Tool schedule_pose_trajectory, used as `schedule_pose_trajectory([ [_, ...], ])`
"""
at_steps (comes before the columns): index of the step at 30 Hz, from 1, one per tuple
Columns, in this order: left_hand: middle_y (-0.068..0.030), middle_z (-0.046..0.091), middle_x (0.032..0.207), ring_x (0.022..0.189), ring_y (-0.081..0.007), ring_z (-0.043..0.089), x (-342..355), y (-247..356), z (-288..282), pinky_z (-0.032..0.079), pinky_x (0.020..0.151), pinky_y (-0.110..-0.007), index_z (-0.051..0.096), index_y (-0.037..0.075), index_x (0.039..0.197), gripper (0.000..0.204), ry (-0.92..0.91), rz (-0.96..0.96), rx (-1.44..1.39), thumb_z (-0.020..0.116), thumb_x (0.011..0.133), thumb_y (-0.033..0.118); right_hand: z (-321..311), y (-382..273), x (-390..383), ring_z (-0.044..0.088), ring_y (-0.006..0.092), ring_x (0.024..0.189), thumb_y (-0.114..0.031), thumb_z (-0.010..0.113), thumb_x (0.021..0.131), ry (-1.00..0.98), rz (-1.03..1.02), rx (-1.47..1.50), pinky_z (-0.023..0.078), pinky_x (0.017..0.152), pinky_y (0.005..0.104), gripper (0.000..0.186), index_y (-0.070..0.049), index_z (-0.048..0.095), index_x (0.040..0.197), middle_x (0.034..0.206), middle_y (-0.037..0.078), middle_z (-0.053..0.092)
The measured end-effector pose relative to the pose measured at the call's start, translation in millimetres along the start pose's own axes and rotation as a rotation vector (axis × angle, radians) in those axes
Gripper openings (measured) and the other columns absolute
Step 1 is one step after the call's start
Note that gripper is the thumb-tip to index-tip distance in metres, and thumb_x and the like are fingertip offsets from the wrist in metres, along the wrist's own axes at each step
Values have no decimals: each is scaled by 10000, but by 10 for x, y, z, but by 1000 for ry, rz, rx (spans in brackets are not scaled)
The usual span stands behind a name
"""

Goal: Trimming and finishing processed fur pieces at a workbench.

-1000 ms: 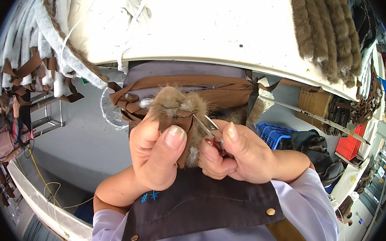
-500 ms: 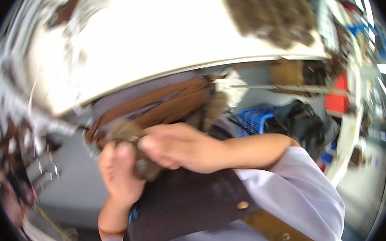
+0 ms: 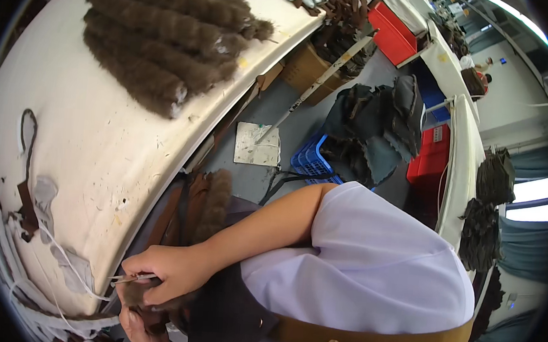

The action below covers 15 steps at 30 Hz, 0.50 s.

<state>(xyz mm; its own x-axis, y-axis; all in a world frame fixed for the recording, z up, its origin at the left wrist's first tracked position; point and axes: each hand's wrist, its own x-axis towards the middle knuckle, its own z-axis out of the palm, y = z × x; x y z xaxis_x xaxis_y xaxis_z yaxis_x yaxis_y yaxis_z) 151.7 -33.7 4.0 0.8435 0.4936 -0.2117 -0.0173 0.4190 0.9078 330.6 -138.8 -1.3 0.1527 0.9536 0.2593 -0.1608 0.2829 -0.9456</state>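
Left grip (image 3: 140,334) and right grip (image 3: 172,269) now sit lower left in view than a second ago. To their left spreads a cream-white work surface (image 3: 97,158), bearing thick brown fur rolls (image 3: 162,36) beyond them. The left grip pinches a small brown fur piece (image 3: 133,294), partly hidden beneath the right grip, which closes round slim silver metal scissors (image 3: 132,278). The fur looks light, soft and pliable, best held by its edge. Rightward stand a blue slotted plastic crate (image 3: 311,158) and a red plastic bin (image 3: 430,161); its pale label (image 3: 438,133) is unreadable.
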Motion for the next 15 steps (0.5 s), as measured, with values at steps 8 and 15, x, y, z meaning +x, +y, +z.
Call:
schedule_pose_trajectory([
  [8, -179, 495, 971, 995, -289, 476, 197, 41, 305, 362, 874, -376, 432, -85, 1089, 408, 227, 591, 1237, 432, 924, 288, 89, 9, -5, 573, 317, 658, -117, 618, 685, 251, -44, -513, 427, 520, 381, 215, -29, 449, 785, 680, 105, 559],
  [15, -187, 503, 974, 909, -306, 477, 216, 30, 192, 371, 807, -384, 562, -60, 915, 364, 20, 440, 932, 438, 896, 281, 33, -27, 33, 574, 274, 639, -117, 637, 721, 126, -85, -489, 424, 513, 348, 204, -53, 454, 783, 684, 92, 530],
])
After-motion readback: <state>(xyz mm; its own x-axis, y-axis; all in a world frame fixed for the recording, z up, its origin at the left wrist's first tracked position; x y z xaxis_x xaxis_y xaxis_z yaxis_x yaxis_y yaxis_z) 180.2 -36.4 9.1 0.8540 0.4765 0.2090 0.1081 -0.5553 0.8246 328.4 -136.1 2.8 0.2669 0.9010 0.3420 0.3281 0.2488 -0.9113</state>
